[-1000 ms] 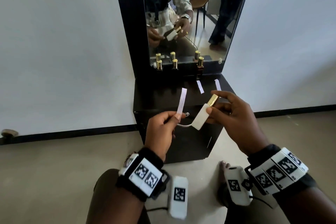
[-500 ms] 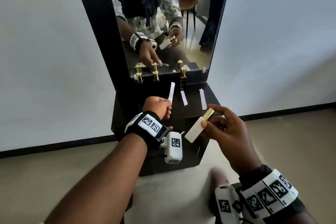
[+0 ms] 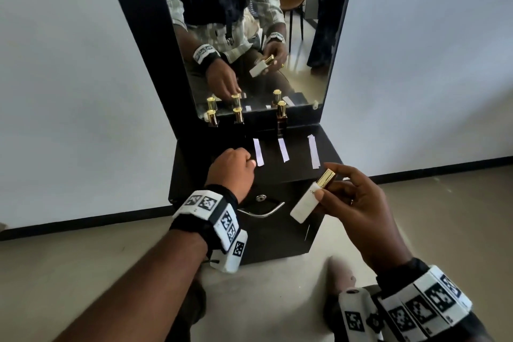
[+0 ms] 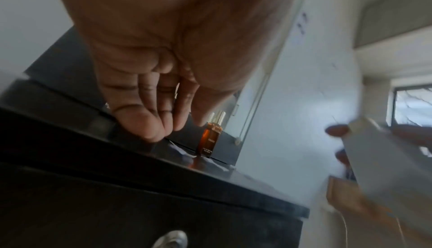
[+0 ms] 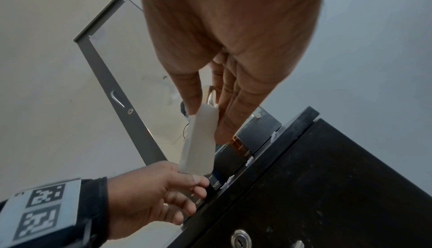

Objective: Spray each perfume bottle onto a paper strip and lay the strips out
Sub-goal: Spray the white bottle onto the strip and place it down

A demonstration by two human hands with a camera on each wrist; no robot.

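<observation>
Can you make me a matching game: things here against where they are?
1. white rectangular perfume bottle with gold cap
2. amber glass perfume bottle with gold cap
3. rightmost white paper strip
4. curved silver metal handle

A. flat on the black cabinet top
B. on the cabinet front
C. held by the right hand
D. upright below the mirror

Pairs: 1-C, 2-D, 3-A, 4-B

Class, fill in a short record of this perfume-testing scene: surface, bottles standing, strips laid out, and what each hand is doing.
surface: black cabinet top below a mirror
bottles standing: three gold-capped, by the mirror; the right one is the amber bottle
strips laid out: three paper strips, left strip, middle strip, right strip
left hand: fingers curled, at the left strip's near end; contact unclear
right hand: holds the white bottle, gold cap up, tilted
</observation>
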